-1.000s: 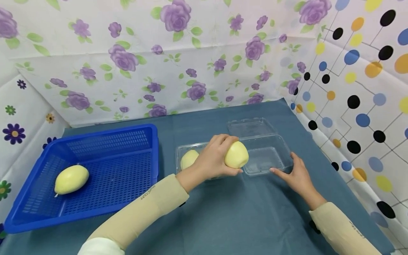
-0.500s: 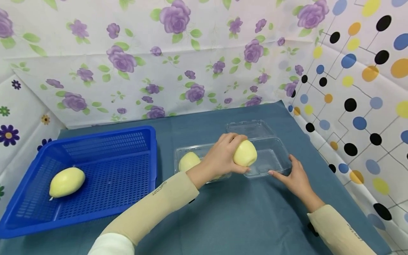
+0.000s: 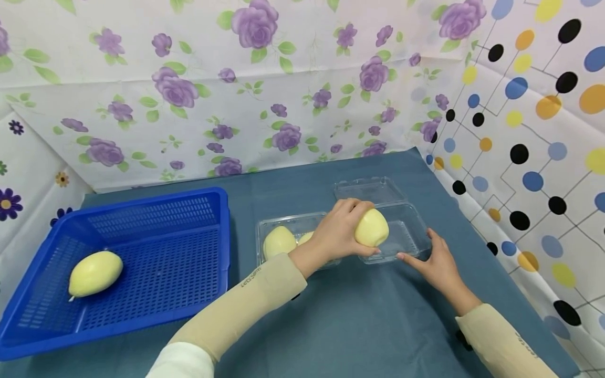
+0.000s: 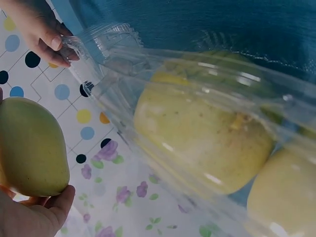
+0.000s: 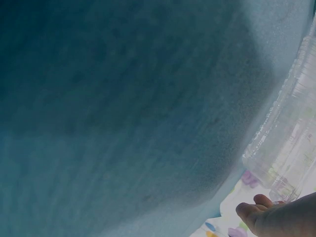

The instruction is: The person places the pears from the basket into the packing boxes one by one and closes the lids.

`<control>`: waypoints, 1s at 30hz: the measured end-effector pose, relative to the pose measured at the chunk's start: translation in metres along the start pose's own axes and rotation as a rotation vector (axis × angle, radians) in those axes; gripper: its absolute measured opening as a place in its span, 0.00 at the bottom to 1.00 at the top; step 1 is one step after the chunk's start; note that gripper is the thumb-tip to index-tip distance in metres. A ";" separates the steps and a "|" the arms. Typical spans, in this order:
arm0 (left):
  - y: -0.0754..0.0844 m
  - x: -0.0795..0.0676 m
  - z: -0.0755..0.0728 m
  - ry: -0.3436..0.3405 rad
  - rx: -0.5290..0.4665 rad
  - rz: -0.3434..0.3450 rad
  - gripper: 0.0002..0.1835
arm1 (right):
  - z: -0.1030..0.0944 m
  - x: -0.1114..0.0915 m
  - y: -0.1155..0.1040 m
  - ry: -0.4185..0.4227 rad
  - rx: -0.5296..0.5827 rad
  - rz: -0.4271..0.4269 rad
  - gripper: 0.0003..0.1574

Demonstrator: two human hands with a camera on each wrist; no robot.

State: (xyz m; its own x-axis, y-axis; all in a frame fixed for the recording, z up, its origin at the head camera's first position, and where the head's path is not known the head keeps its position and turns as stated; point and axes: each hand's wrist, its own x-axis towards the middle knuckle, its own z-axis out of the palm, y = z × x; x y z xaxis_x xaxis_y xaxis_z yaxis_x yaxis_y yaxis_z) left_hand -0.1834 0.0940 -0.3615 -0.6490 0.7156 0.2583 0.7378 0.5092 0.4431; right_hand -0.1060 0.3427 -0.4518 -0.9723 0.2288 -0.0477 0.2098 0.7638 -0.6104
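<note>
My left hand (image 3: 341, 227) grips a pale yellow mango (image 3: 372, 228), held above the clear plastic clamshell container near the middle of the table. In the left wrist view, fingers and thumb curve round this mango (image 4: 33, 147). More yellow mangoes (image 3: 280, 242) lie in the container's left compartment (image 3: 295, 219), partly behind my left forearm. The right compartment (image 3: 402, 231) has no fruit in it. My right hand (image 3: 439, 265) holds that compartment's near right corner between thumb and fingers; in the right wrist view the hand (image 5: 281, 217) shows only partly, by the plastic.
A blue perforated basket (image 3: 160, 252) stands on the left with one yellow mango (image 3: 96, 273) in it. A clear lid flap (image 3: 368, 190) lies open behind the right compartment. Patterned cloth walls (image 3: 198, 121) rise at the back and both sides of the blue-grey tablecloth (image 3: 359, 325).
My left hand has moved right with the mango, from over the container's middle to above its right compartment. The right hand stays at the corner. The head view has shifted slightly.
</note>
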 end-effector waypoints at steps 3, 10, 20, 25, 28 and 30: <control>-0.001 0.002 0.003 -0.002 0.001 0.000 0.45 | -0.001 0.000 -0.001 -0.001 -0.003 0.002 0.69; 0.000 0.010 0.011 -0.009 0.003 -0.004 0.46 | -0.002 -0.001 -0.002 -0.006 -0.006 0.004 0.69; -0.001 0.018 0.021 -0.029 0.005 -0.032 0.47 | -0.002 0.000 -0.001 0.001 -0.016 0.001 0.69; -0.004 0.019 0.027 -0.042 -0.003 -0.045 0.46 | -0.001 0.000 -0.001 0.000 -0.009 0.003 0.69; -0.005 0.020 0.030 -0.050 -0.009 -0.051 0.47 | -0.001 0.000 -0.001 0.000 -0.009 0.007 0.69; -0.006 0.020 0.032 -0.056 -0.015 -0.056 0.47 | -0.001 0.000 0.000 -0.001 -0.009 0.009 0.69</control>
State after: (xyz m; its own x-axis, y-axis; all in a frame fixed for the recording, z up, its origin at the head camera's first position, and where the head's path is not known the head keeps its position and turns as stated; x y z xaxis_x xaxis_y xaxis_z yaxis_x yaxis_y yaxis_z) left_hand -0.1954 0.1207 -0.3866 -0.6776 0.7120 0.1841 0.6972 0.5423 0.4688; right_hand -0.1059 0.3430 -0.4508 -0.9705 0.2350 -0.0544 0.2196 0.7674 -0.6024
